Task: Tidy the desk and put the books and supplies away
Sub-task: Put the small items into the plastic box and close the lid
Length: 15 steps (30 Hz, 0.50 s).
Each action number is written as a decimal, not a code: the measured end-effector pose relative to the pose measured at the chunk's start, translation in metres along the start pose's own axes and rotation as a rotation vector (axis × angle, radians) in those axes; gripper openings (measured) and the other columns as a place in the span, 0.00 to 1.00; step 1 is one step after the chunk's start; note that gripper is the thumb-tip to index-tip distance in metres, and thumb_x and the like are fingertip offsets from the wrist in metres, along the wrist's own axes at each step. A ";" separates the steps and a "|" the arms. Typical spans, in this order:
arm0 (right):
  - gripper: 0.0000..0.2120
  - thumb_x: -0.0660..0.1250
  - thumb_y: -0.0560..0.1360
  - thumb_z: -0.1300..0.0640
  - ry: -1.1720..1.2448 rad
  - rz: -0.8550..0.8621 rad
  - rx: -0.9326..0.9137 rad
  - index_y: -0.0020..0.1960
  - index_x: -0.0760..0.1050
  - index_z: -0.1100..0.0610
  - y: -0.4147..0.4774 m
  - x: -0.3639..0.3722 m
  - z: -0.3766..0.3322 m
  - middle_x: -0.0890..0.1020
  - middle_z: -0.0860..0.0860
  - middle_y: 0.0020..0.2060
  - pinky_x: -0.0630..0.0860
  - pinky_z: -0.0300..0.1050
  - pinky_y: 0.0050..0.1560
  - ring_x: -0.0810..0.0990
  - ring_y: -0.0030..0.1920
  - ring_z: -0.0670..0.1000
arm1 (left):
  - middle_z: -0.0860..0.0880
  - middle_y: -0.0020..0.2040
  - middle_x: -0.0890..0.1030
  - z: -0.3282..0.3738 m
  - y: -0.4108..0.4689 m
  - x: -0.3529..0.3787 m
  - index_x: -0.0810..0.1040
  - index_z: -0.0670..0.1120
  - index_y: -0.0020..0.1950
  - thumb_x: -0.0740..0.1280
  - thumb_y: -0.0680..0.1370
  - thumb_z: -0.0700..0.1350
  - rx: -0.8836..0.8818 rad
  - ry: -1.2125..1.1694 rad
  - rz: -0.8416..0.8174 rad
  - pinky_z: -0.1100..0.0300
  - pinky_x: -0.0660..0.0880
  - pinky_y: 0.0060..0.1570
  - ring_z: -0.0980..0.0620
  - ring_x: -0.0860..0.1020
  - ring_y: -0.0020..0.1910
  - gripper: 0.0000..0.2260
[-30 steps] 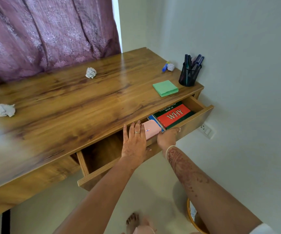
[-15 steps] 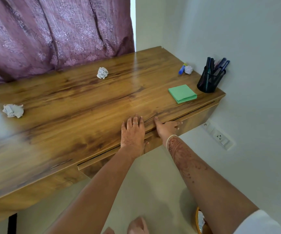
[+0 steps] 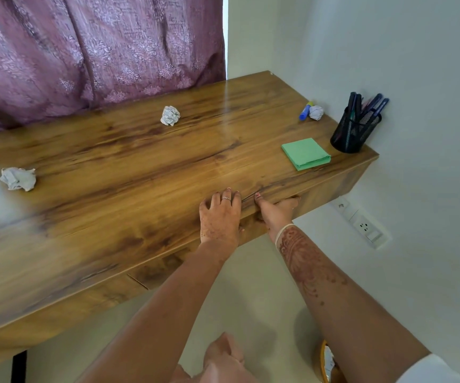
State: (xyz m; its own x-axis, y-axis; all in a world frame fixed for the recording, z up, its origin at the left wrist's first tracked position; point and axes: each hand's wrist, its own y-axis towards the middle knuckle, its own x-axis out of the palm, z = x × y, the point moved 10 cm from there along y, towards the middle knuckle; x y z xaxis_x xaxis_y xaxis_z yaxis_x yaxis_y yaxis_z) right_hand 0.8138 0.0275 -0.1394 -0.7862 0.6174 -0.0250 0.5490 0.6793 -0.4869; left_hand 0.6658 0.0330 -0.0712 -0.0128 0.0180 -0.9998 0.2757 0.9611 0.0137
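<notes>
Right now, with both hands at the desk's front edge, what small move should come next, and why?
Probably lift the right hand to the green note pad, the loose item nearest it. The drawer front looks flush, so the left hand resting on the desk has nothing left to push; the crumpled papers can follow.

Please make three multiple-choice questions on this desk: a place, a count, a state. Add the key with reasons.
1. Where does the green note pad lie? A) next to the curtain B) near the black pen holder C) on the floor
2. How many crumpled paper balls are on the desk? A) one B) three C) five
3. The drawer is: A) wide open B) taken out C) shut
Key: 1 B: it lies close beside it. 2 B: left, middle, and by the blue marker. 3 C: its front sits flush.
</notes>
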 end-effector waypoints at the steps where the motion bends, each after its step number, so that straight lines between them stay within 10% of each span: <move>1: 0.54 0.80 0.63 0.55 0.021 0.005 0.003 0.76 0.47 0.53 0.001 -0.001 0.001 0.69 0.56 0.68 0.74 0.62 0.63 0.72 0.65 0.58 | 0.47 0.77 0.59 0.000 0.000 0.000 0.54 0.48 0.78 0.70 0.75 0.56 0.000 0.003 0.001 0.44 0.63 0.69 0.45 0.60 0.74 0.38; 15: 0.59 0.84 0.50 0.49 0.089 -0.045 0.065 0.73 0.54 0.48 -0.003 -0.005 0.007 0.74 0.52 0.64 0.78 0.63 0.57 0.77 0.60 0.57 | 0.49 0.77 0.59 -0.004 0.001 0.002 0.55 0.50 0.78 0.69 0.76 0.57 0.053 -0.022 0.006 0.45 0.64 0.68 0.46 0.60 0.74 0.36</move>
State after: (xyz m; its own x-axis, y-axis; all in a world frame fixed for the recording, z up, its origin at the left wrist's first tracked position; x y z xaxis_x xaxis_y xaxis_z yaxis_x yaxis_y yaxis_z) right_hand 0.8138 0.0198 -0.1443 -0.7797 0.6218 0.0739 0.4922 0.6815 -0.5415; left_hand 0.6623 0.0346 -0.0734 0.0098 0.0170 -0.9998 0.3265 0.9450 0.0193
